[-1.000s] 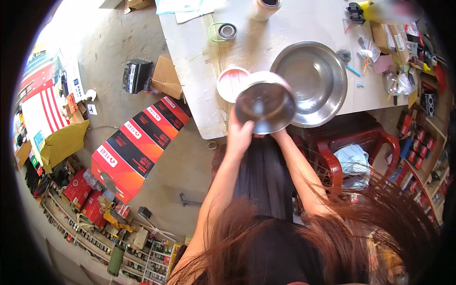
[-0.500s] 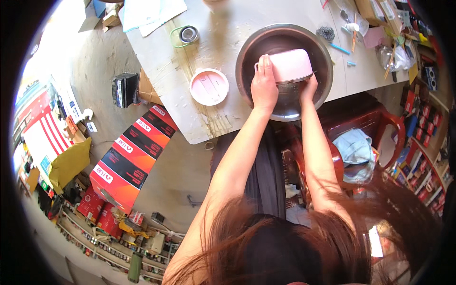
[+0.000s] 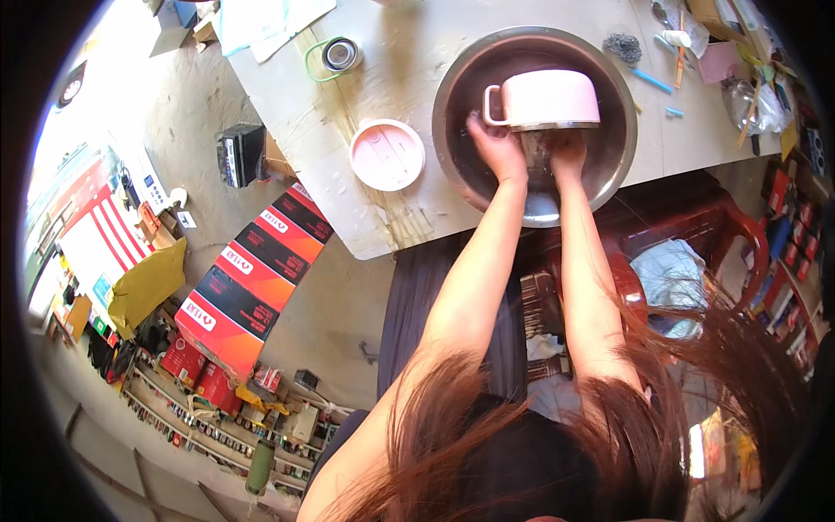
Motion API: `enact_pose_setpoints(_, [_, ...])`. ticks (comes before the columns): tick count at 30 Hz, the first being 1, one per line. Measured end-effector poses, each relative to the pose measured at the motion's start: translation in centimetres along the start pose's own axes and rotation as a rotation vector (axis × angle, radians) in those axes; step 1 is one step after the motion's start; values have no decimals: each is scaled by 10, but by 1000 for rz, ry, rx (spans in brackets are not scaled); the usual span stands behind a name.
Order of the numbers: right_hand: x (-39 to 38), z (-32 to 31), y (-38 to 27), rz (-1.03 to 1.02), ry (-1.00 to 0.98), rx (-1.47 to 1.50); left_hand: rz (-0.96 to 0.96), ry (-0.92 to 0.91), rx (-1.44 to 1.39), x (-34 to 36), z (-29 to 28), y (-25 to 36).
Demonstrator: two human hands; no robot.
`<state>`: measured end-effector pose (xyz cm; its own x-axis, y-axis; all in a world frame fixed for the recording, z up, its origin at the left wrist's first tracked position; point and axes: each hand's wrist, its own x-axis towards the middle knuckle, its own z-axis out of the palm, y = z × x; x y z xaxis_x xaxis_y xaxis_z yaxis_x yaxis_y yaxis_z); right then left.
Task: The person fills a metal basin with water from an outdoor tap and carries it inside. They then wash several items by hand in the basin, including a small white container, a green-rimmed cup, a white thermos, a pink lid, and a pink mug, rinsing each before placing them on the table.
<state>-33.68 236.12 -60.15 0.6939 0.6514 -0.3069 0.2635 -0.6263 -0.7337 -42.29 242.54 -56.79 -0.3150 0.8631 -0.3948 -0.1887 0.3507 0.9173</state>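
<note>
A pink mug (image 3: 552,97) with a loop handle and a steel-coloured edge is tilted inside a wide steel basin (image 3: 628,143). My left hand (image 3: 503,155) is curled beside and below the handle, its fingertips partly hidden by the mug. Under the steel-coloured edge, my right hand (image 3: 568,157) supports the mug from the near side, with most of its fingers out of sight. A round pink lid (image 3: 387,155) lies on the table left of the basin. Farther back is a small metal cup-like part (image 3: 340,56) with a green loop.
The grey table (image 3: 287,104) ends in a corner at the left. A wire scourer (image 3: 623,47) and blue sticks (image 3: 652,81) lie right of the basin. Red and black boxes (image 3: 248,283) stand on the floor at left. A red wooden chair (image 3: 739,235) holding cloth is near right.
The mug has turned and shifted slightly right, bringing its handle into full view. My left hand has slid from the mug's side to below the handle; my right hand has moved farther underneath.
</note>
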Motion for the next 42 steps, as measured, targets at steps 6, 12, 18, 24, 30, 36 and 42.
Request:
enact_pose_setpoints(6, [0, 16, 6, -94, 114, -78, 104, -307, 469, -5, 8, 2])
enact_pose_setpoints(12, [14, 9, -39, 209, 346, -157, -14, -399, 716, -14, -1, 57])
enact_pose_setpoints(18, [-12, 20, -19, 281, 58, 270, 212, -400, 479, -17, -9, 59])
enact_pose_setpoints(24, [1, 0, -37, 151, 126, -182, 137, -443, 664, -23, -19, 74])
enact_pose_setpoints(30, [-8, 6, -33, 64, 50, 126, 240, -431, 563, -20, -20, 78])
enact_pose_setpoints(36, [-3, -1, -51, -44, 6, -122, 253, -449, 756, -24, -29, 84])
enact_pose_setpoints(42, [-13, 27, -28, -197, 114, -208, 295, -413, 714, -18, -33, 73])
